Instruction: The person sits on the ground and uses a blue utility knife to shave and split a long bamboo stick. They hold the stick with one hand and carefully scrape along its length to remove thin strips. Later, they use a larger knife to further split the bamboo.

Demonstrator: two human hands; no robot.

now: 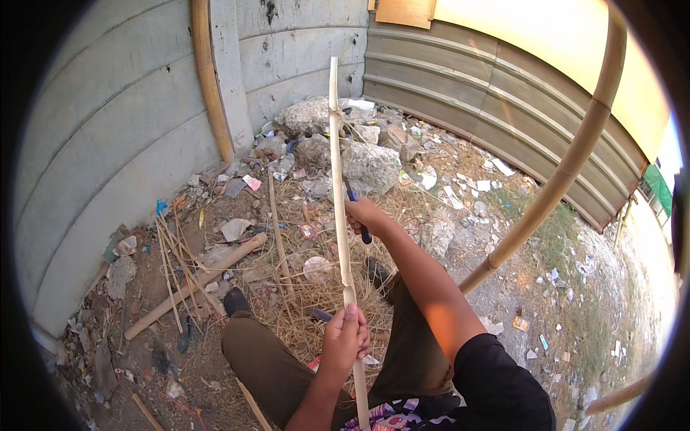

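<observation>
the left hand [345,337] is closed around the lower part of a long pale bamboo strip [338,187], thumb on top; the strip stands out above the ground [208,363], its near end at the person's lap. the right hand [364,216] is curled shut on a dark blue-and-black tool [350,190] just right of the strip; whether they touch i cannot tell. thin sticks [171,266] lie toward the ground's left edge, rocks [370,167] toward its far corner between wall [122,144] and metal fence [496,93].
</observation>
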